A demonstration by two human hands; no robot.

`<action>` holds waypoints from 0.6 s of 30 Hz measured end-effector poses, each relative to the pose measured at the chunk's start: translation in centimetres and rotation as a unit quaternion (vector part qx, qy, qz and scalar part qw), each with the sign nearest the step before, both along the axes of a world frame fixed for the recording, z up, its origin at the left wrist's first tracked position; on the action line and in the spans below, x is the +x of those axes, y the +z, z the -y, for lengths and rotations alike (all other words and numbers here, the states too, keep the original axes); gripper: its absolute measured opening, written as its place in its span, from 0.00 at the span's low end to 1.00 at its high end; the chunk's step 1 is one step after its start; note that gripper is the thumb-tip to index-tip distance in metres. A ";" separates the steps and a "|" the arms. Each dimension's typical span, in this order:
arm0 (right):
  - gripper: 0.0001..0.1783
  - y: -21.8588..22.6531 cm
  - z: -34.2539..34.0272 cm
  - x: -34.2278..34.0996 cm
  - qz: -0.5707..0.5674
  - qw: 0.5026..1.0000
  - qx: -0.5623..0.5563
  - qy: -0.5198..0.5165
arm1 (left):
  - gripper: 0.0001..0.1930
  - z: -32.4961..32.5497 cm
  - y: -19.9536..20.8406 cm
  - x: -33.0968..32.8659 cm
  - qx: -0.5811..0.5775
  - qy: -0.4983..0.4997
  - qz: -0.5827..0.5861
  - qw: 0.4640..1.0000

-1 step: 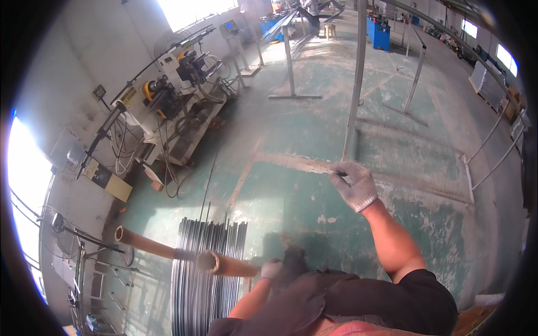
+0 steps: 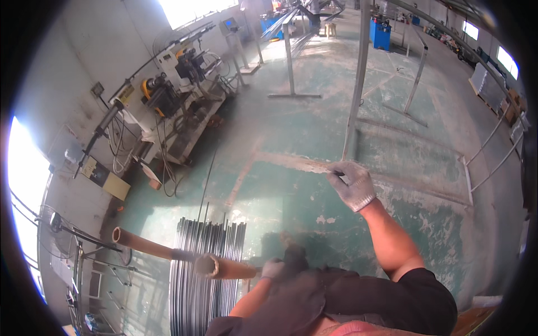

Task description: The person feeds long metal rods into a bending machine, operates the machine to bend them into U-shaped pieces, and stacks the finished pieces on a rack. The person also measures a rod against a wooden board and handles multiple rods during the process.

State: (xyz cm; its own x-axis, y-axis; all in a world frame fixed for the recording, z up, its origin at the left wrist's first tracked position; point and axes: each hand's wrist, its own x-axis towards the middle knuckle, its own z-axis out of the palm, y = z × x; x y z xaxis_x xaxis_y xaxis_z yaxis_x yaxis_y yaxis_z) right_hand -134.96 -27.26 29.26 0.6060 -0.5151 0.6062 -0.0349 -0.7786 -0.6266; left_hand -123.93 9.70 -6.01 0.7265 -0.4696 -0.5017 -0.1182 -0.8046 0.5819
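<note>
Here's your right hand [image 2: 354,187], gloved and out in front of you, thumb and fingers curled into a narrow loop; whether they pinch anything thin, I can't tell; your left hand [image 2: 273,269], also gloved, sits low by your body, just beside the near tube's [image 2: 230,267] right end; its fingers are too blurred to read, so wide, narrow or holding, I can't say; the far tube [image 2: 145,245] reaches out farther left of that hand; a bundle of rods [image 2: 196,280] shows left of it too, partly behind both tubes; beyond your right hand stands a post [image 2: 358,84]; well off to its left, the machine [image 2: 162,98].
</note>
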 end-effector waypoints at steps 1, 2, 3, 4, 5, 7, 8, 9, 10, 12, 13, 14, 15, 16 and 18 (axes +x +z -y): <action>0.10 -0.3 0.6 1.6 -0.005 0.999 -0.029 0.018 | 0.21 2.1 -0.5 1.1 -0.018 0.006 -0.015 1.000; 0.08 -0.4 1.4 3.7 -0.008 0.999 -0.037 0.032 | 0.23 3.8 -1.3 2.0 -0.035 0.021 -0.031 0.999; 0.08 -0.9 2.7 5.6 -0.023 0.999 -0.038 0.031 | 0.24 5.2 -1.7 3.0 -0.049 0.040 -0.049 0.997; 0.07 -1.6 4.3 7.1 -0.042 0.998 -0.036 0.027 | 0.24 7.6 -0.2 5.6 -0.047 0.011 -0.068 0.997; 0.07 -2.0 5.1 9.4 -0.057 0.997 -0.032 0.045 | 0.21 8.9 -2.4 8.1 -0.030 0.022 0.017 0.999; 0.07 -3.2 6.8 13.8 -0.062 0.995 0.040 0.069 | 0.19 10.6 -6.0 15.2 0.111 -0.271 0.220 0.931; 0.08 -3.9 8.3 15.3 -0.090 0.992 0.073 0.058 | 0.17 11.7 -4.5 16.7 0.048 -0.122 0.165 0.977; 0.09 -4.4 9.2 16.7 -0.117 0.986 0.105 0.049 | 0.17 12.1 -3.1 18.9 0.030 -0.028 0.100 0.994; 0.09 -5.4 10.5 17.8 -0.141 0.984 0.103 0.041 | 0.17 12.8 -1.5 21.1 0.000 0.073 0.041 0.996; 0.10 -7.2 13.3 20.4 -0.178 0.980 0.088 0.029 | 0.18 13.4 0.9 24.8 -0.049 0.178 0.029 0.982; 0.11 -8.2 14.2 21.6 -0.197 0.973 0.115 0.031 | 0.17 13.2 1.4 25.7 -0.028 0.203 0.027 0.978; 0.12 -9.4 15.1 23.1 -0.215 0.966 0.140 0.032 | 0.17 12.8 1.1 27.1 -0.020 0.207 0.032 0.978; 0.13 -10.7 16.1 24.5 -0.235 0.958 0.164 0.033 | 0.17 12.1 0.8 27.5 -0.012 0.212 0.035 0.977; 0.14 -12.4 17.6 25.7 -0.267 0.947 0.176 0.036 | 0.16 11.7 0.9 27.6 -0.008 0.228 0.025 0.973; 0.15 -16.5 20.5 28.8 -0.327 0.924 0.194 0.047 | 0.15 11.4 1.9 28.2 -0.003 0.266 0.013 0.964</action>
